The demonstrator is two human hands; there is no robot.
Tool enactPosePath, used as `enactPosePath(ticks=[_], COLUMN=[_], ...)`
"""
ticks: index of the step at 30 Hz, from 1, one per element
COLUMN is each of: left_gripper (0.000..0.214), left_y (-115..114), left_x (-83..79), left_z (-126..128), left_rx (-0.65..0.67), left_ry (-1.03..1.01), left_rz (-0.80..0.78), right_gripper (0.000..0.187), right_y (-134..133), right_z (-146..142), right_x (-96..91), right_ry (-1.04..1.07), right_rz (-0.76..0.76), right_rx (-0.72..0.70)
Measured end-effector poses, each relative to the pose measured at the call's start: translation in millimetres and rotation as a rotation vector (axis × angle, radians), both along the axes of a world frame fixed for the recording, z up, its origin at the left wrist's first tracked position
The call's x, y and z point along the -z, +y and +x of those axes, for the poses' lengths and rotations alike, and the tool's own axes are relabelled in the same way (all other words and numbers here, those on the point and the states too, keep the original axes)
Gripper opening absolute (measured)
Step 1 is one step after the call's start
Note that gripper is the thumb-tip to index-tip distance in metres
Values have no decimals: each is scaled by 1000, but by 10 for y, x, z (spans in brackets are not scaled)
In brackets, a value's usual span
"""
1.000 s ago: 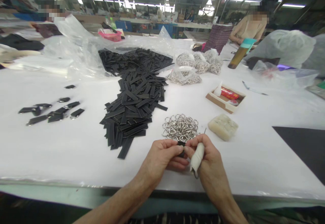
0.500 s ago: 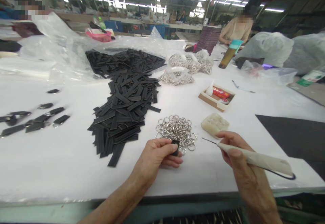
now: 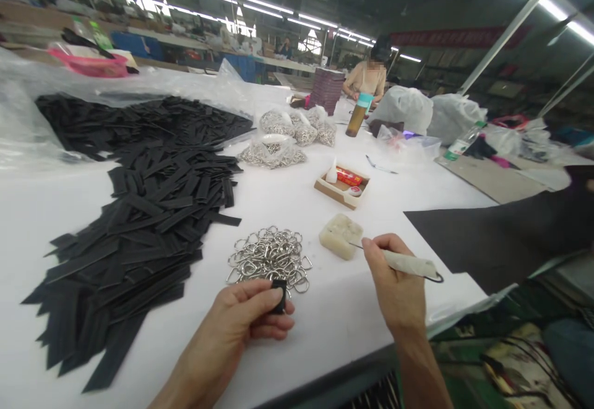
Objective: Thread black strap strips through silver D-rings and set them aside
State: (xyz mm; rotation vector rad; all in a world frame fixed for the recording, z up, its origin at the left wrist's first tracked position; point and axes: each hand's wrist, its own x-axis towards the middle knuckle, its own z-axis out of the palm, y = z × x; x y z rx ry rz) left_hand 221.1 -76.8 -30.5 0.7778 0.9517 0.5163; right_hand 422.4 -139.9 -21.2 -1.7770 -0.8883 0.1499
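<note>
Pinched between the thumb and fingers of my left hand [image 3: 250, 316] is a short folded black strap [image 3: 279, 296], just in front of a heap of metal D-rings [image 3: 271, 254]. Whether a ring sits in its fold is hidden. My right hand [image 3: 394, 285] is closed around an awl [image 3: 411, 265] with a thick pale wrapped handle and a dark loop at its end. The awl's thin metal tip meets the side of a yellowish waxy block [image 3: 341, 236]. Left of the rings lies a big pile of flat black straps [image 3: 153, 211].
Behind the rings sit clear bags of rings [image 3: 273, 151]. A small open box [image 3: 342, 185] holds a red tube. A pen [image 3: 380, 165], a brown bottle with a blue lid [image 3: 359, 115] and a black sheet [image 3: 487, 229] lie around the white tabletop. Across the table a person [image 3: 366, 78] works.
The awl's tip has moved from open space beside the block onto the block. My left hand still holds the strap. The view has swung to the right.
</note>
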Motion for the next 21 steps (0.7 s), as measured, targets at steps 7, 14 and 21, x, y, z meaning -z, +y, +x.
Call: enactPosePath(ticks=[7,14,21], left_gripper=[20,21,19], left_y=[-12,-24,-60], left_x=[6,24,9], left_z=[24,12,-16], left_rx=[2,2,18], left_ry=[-35,-40,-56], left_rz=[-8,-13,7], right_gripper=[29,26,29], right_y=[109,172,59], right_z=[59,81,49], right_x=[34,109,5], right_ry=[7,11,27], right_rz=[-14,-42,0], right_rx=[23,21,45])
